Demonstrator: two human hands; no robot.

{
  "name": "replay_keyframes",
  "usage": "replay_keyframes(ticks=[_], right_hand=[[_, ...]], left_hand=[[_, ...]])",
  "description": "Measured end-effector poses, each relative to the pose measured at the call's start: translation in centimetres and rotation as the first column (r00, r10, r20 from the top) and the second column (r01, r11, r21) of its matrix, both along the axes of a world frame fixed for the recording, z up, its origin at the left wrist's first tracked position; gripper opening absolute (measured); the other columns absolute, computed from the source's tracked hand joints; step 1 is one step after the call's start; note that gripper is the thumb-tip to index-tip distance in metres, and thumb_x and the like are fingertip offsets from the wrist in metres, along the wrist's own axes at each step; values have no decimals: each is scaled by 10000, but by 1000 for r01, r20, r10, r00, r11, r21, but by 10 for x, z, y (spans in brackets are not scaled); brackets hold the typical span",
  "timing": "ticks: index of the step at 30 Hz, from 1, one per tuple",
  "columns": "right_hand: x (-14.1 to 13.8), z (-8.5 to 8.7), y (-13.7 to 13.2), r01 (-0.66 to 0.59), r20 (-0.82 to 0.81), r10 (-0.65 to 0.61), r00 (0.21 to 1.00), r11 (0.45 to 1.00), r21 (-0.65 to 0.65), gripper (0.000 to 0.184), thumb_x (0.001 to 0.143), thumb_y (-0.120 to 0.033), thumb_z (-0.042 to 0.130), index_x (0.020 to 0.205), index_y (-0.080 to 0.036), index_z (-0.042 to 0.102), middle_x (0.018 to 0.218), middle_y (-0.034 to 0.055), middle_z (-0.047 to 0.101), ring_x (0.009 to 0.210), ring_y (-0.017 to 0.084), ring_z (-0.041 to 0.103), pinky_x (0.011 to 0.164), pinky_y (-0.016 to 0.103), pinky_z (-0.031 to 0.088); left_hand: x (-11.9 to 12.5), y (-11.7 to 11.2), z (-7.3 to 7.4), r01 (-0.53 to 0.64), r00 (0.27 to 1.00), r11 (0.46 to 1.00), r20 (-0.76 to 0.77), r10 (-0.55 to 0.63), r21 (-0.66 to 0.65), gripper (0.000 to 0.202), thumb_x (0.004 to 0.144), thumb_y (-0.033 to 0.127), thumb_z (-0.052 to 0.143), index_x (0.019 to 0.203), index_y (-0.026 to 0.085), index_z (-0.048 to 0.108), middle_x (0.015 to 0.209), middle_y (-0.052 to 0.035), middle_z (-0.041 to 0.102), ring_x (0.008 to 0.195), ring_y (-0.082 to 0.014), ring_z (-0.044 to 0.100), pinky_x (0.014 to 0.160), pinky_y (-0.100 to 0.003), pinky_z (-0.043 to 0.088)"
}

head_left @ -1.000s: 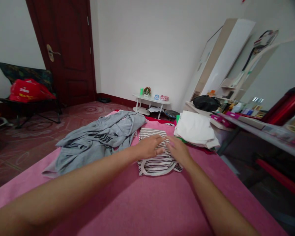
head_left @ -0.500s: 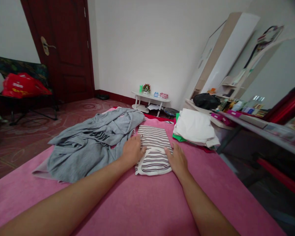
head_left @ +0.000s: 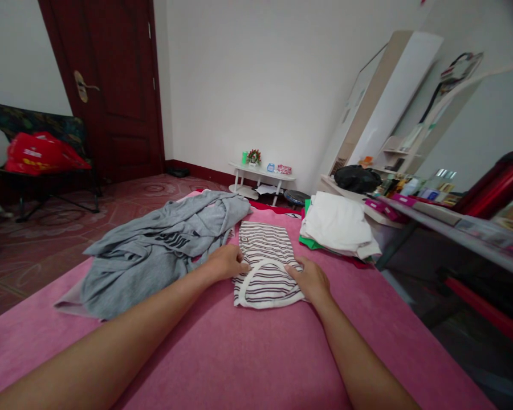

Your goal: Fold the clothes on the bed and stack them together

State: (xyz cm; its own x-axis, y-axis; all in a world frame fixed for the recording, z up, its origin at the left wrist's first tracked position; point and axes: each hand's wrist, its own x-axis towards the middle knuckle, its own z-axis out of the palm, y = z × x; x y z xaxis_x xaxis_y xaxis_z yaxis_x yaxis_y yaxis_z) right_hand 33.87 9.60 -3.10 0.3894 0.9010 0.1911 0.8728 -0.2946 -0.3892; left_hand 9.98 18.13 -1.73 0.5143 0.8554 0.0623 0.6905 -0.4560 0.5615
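Observation:
A folded striped shirt, white with dark lines and a white neckband, lies flat on the pink bedspread. At its left edge my left hand is closed on the cloth, thumb on top and fingers curled at the side. My right hand grips the opposite edge the same way, its thumb on the stripes near the neckband. Close by on the left is a loose, rumpled grey garment with dark lettering.
Right of the shirt sits a stack of folded white clothes with a green piece beneath. A desk with bottles and boxes borders the bed's right side. Beyond the bed stand a small white table and a chair holding a red bag.
Both hands have drawn slightly nearer along the shirt's sides, and their fingers have curled from lying flat to gripping the edges. The neckband end looks a little wider.

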Motion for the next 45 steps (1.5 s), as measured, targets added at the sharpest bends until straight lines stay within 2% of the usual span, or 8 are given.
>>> replay_keyframes(ticks=[8,14,17,21,27,36,42,45], right_hand=[[-2,-5,2,-91,-145,124,982,973,213,286,773,-350,567,1006,-219,670,992,44,708,908,222,652,781,307,481],[-18,1,6,-89,-360,191,913,955,283,489,887,-564,363,1110,-217,626,1118,67,670,1048,235,611,922,371,454],[-21,-2,9,-100,-407,224,885,948,303,576,814,-574,514,1270,-223,537,1287,71,586,1167,244,552,1004,387,409],[-17,-5,9,-124,-413,261,873,936,329,556,747,-366,610,1264,-169,562,1298,88,581,1185,242,544,1043,387,384],[-19,10,1,-181,-427,350,834,904,388,403,728,-189,514,1091,-178,689,1144,51,678,1094,227,609,1003,372,433],[-25,57,-10,18,-286,290,913,672,740,388,783,-224,512,1129,-176,679,1155,55,670,1088,216,598,1025,358,407],[56,97,21,180,-197,-5,980,426,886,409,755,-231,542,1132,-141,673,1113,85,687,1050,231,619,978,376,443],[110,111,47,145,-76,-190,979,387,911,434,760,-208,514,1159,-114,654,1139,118,671,1062,240,612,976,389,439]], left_hand=[[25,-24,2,166,852,983,492,-180,71,306,821,438,571,945,162,613,901,-33,649,811,-183,588,715,-262,448],[37,-66,9,495,759,824,323,-565,277,545,870,504,524,1308,181,503,1331,-128,495,1222,-267,443,1046,-368,341],[41,-80,3,560,740,753,200,-642,345,731,781,548,621,1380,174,432,1396,-163,417,1274,-325,381,1076,-431,305],[43,-89,3,607,672,707,241,-701,362,482,813,473,612,1221,215,598,1286,-115,530,1168,-284,494,1007,-357,377],[45,-83,3,242,749,954,591,-300,178,435,942,367,397,598,156,560,566,3,515,554,-118,476,573,-229,365],[46,-45,-28,165,862,986,483,-153,18,426,909,395,392,570,160,496,524,27,446,510,-106,399,519,-240,260],[56,-57,-24,282,901,944,289,-323,172,334,852,304,475,554,159,433,520,51,333,487,-77,322,509,-257,176],[60,-59,-23,316,889,931,286,-358,184,327,848,279,478,554,155,407,527,53,329,489,-68,316,513,-258,175]])
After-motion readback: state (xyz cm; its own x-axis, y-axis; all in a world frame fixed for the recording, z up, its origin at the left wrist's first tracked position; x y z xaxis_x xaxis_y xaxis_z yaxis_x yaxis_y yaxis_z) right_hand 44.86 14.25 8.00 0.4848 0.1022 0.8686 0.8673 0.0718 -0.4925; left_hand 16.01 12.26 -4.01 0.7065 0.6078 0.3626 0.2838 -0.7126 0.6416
